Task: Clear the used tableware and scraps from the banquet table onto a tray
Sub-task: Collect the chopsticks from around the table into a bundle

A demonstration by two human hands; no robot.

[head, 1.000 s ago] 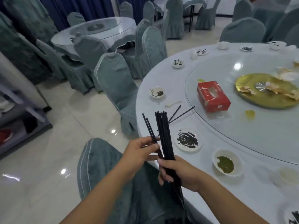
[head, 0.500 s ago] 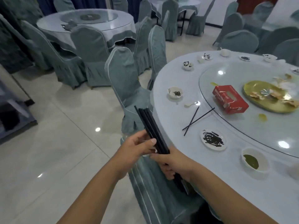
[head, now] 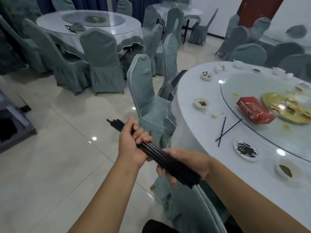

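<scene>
- Head view: off the left edge of the banquet table [head: 188, 125], we are wrapping the fingers of our left hand [head: 131, 145] around a bundle of black chopsticks [head: 155, 152]. Its far tips are sticking out beyond that hand, away from the table.
- Closer to the table's edge, we are curling our right hand [head: 186, 163] around the bundle's near end. Both hands are gripping it beside the table, above a covered chair [head: 148, 98].
- On the table near its left edge, two loose chopsticks [head: 221, 135] are lying crossed, with a plate of dark scraps [head: 246, 149] just beside them.
- Further in, a red tissue box [head: 255, 111] is sitting on the table's glass turntable [head: 252, 84], next to a gold platter [head: 269, 98].
</scene>
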